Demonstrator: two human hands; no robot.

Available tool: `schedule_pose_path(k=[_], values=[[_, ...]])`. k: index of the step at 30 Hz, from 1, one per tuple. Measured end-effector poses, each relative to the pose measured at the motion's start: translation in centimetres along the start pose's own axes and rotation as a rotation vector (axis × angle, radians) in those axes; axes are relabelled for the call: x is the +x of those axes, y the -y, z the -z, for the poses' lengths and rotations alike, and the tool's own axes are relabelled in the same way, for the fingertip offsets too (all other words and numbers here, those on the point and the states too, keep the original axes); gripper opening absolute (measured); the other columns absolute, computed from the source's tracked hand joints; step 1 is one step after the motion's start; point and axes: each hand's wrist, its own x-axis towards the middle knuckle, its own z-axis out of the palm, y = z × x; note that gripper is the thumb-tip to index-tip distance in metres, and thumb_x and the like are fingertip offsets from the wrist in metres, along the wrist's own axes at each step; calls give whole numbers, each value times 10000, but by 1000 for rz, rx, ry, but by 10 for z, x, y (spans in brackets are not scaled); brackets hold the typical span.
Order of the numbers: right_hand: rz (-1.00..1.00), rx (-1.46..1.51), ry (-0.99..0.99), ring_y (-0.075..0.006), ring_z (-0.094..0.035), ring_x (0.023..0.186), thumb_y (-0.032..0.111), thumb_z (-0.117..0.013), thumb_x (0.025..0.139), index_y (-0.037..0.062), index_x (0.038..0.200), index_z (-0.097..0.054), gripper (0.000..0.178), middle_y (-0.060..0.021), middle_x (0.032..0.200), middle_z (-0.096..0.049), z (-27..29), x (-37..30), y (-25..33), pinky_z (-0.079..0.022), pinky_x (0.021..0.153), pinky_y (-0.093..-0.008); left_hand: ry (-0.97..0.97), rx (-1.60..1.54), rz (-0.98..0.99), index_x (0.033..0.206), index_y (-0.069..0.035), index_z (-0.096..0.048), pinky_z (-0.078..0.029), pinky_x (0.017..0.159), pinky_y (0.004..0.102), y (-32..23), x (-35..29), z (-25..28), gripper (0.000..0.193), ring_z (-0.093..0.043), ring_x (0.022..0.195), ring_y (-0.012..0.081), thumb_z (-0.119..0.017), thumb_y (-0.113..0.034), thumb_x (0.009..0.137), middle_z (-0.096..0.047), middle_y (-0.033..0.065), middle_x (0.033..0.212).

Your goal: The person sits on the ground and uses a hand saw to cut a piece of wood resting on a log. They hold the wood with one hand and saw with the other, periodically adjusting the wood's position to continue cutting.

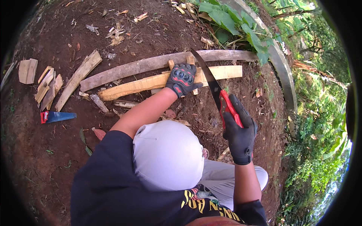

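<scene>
A pale, rough-sawn wooden plank (135, 84) lies crosswise on the ground in front of me. My left hand (183, 78), in a black glove with red trim and knuckle guards, is closed over it right of its middle. Two short sticks (190, 60) poke out beneath the plank and that hand. My right hand (240, 133), in a black glove, grips the red handle of a hand saw (212, 83). Its dark blade slants up and left across the plank, just right of my left hand. Whether the teeth touch the wood I cannot tell.
Beyond the plank stretches a long, weathered board (137, 69). A second saw (60, 116) with a blue blade lies at the left, near split wood pieces (47, 88) and a short board (79, 80). Broad green leaves (226, 19) and a curved concrete edge (285, 75) bound the right.
</scene>
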Motion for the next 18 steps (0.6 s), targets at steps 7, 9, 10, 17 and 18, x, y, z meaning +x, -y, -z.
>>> schedule_pose_path(k=[7, 9, 10, 17, 18], values=[[-52, -79, -35, -177, -770, 1071, 151, -772, 1011, 64, 1542, -672, 547, -166, 1310, -804, 25, -36, -33, -605, 908, -340, 94, -13, 69, 1357, -1, -663, -552, 968, 471, -2, 4, 4, 917, -723, 1129, 323, -737, -785, 888, -753, 188, 1179], [101, -205, -36, -192, -772, 1117, 154, -774, 1014, 60, 1538, -674, 542, -170, 1346, -792, 41, -64, -51, -607, 922, -348, 69, -21, 74, 1356, -7, -667, -552, 970, 471, -3, 2, 3, 912, -724, 1126, 324, -740, -786, 885, -755, 183, 1173], [45, -193, -25, -198, -770, 1149, 157, -772, 1020, 55, 1533, -676, 531, -181, 1383, -776, 41, -68, -41, -607, 940, -354, 59, -22, 72, 1355, -11, -669, -552, 971, 471, 0, 2, 3, 910, -725, 1125, 325, -742, -786, 884, -756, 181, 1170], [68, -4, -33, -265, -739, 1314, 159, -758, 1042, 85, 1528, -682, 498, -187, 1457, -744, -39, 30, -75, -554, 1104, -389, 20, -28, 49, 1283, -31, -689, -557, 961, 487, -1, 5, -2, 862, -741, 1079, 327, -761, -783, 869, -756, 174, 1117], [110, -3, -41, -273, -735, 1322, 164, -761, 1040, 88, 1529, -682, 500, -185, 1457, -745, -46, 40, -77, -550, 1113, -395, 18, -24, 51, 1279, -31, -690, -560, 958, 488, -2, 5, -3, 859, -741, 1083, 327, -760, -783, 870, -755, 174, 1119]])
